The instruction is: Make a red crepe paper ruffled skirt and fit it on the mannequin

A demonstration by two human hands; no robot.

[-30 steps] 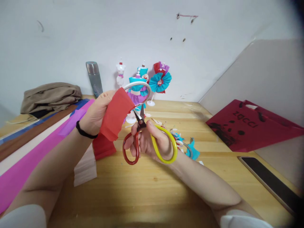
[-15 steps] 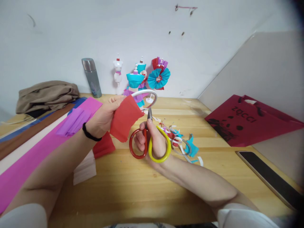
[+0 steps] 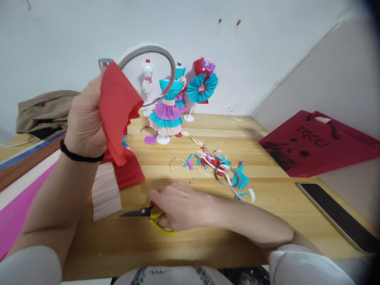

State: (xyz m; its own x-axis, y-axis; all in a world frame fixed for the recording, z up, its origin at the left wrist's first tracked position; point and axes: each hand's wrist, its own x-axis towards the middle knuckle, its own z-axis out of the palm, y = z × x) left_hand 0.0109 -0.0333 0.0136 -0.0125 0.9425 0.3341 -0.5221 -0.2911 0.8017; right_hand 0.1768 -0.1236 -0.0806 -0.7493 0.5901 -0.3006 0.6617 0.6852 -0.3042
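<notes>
My left hand is raised at the left, its fingers closed on a piece of red crepe paper with a ragged right edge. A thin grey loop-shaped strip curls out from behind that paper; where it is fastened is hidden. Low over the tabletop, my right hand is closed around the handles of the scissors, whose blades point left and look shut. Beneath my left hand lie another red crepe piece and a pale pink crepe piece.
Small dress forms with a layered paper dress and a blue paper flower stand by the wall. Paper scraps lie mid-table. A phone and a red bag are at right; crepe sheets and folded cloth at left.
My right hand has brought the scissors down from beside the red paper to the tabletop, turning the blades left. My left hand has lifted the red paper up and leftward with the looped strip.
</notes>
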